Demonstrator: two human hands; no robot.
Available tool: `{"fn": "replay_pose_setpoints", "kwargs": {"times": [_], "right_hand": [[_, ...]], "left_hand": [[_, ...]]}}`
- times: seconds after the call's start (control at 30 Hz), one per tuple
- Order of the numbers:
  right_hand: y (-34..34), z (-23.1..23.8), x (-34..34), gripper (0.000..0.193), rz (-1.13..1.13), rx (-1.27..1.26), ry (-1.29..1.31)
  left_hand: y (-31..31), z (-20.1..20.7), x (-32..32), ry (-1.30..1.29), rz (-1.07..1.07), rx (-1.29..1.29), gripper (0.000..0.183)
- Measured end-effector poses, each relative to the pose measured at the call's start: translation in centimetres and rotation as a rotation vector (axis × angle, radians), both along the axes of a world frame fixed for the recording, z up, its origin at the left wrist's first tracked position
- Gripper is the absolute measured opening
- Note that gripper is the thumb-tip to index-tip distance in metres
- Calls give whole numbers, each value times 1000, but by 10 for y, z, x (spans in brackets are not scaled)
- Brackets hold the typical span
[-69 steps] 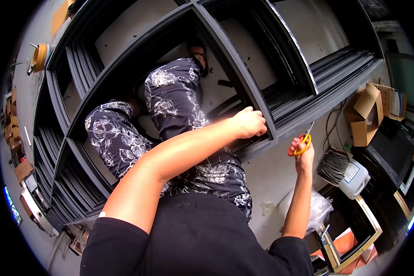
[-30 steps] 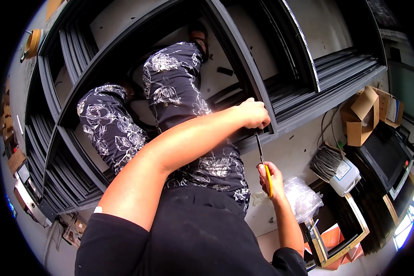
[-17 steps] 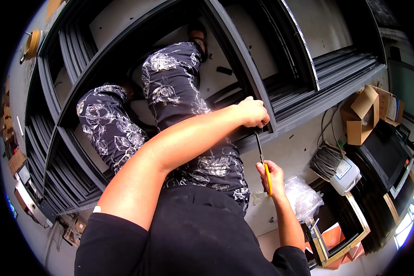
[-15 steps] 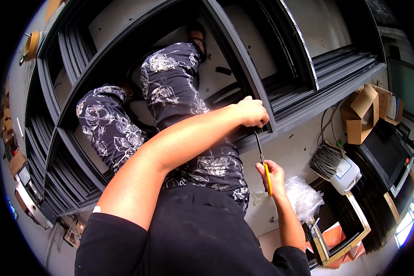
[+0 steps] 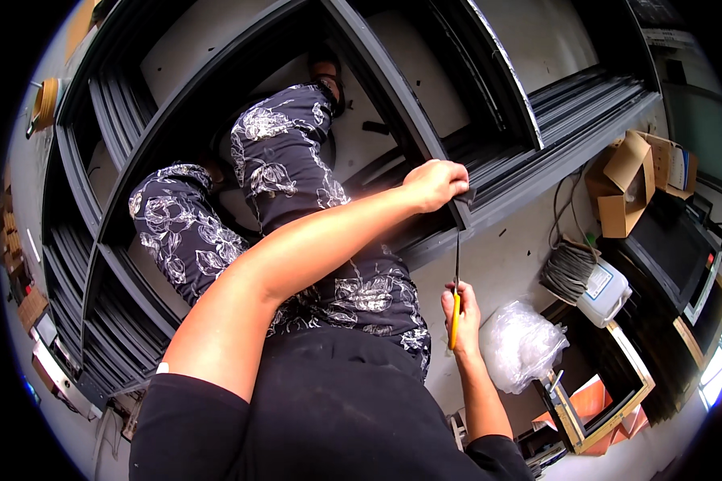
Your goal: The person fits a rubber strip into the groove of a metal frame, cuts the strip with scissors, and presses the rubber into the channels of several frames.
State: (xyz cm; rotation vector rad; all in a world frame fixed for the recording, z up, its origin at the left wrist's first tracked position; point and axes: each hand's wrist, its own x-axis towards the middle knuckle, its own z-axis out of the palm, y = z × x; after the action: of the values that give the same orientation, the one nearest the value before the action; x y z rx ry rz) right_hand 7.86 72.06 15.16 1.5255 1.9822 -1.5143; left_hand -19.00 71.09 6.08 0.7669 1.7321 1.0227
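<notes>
My right hand (image 5: 464,314) is closed around yellow-handled scissors (image 5: 455,321). Their long, thin metal blades point away from me, toward the corner of a dark grey frame (image 5: 413,104); whether they are parted is hard to tell. My left hand (image 5: 435,184) reaches across my lap to that same corner, with its fingers bent and pressed together. Beside its fingertips shows a small dark piece (image 5: 469,195), and I cannot make out whether it is gripped or part of the frame.
Stacked dark frames surround my legs (image 5: 277,136) and extend left and right. On the right stand an open cardboard box (image 5: 622,184), a coil of dark cord (image 5: 568,271), a white jug (image 5: 604,297) and a clear plastic bag (image 5: 523,345). Small dark scraps lie on the floor.
My left hand has moved slightly up and is now over the frame corner. The scissors have swung closer to upright, and the right hand has dropped slightly toward me.
</notes>
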Motion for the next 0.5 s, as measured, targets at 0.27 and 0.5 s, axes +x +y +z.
{"fn": "replay_pose_setpoints", "kwargs": {"times": [0.27, 0.5], "right_hand": [[-2, -15, -58, 41, 13, 299, 97], [13, -22, -71, 39, 9, 365, 80]], "left_hand": [[7, 1, 18, 273, 341, 65, 17], [8, 4, 28, 473, 414, 105, 17]]}}
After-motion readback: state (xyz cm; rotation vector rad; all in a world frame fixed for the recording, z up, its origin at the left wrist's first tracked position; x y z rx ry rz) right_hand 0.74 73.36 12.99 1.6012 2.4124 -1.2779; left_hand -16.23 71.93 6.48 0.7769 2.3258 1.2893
